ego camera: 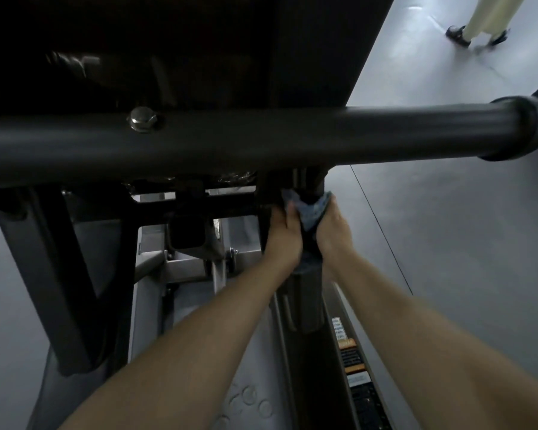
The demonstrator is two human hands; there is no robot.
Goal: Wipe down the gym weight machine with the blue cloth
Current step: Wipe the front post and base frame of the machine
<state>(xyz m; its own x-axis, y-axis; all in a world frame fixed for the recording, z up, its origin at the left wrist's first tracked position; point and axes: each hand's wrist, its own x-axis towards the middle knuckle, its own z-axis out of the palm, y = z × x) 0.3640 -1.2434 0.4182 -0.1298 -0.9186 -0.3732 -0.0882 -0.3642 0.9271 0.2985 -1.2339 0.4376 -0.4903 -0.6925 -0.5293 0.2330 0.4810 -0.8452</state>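
Hands (308, 231) around cloth-wrapped (311, 212) upright post (305, 302)

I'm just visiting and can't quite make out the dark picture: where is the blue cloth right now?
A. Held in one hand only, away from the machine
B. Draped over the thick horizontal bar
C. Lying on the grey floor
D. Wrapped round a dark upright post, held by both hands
D: the cloth is bunched round the dark post, with the left hand and right hand gripping it from either side.

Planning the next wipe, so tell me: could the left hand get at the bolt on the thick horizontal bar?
Probably yes. The bolt sits exposed on the bar, up and left of the left hand, with nothing between; that hand must first release the blue cloth.
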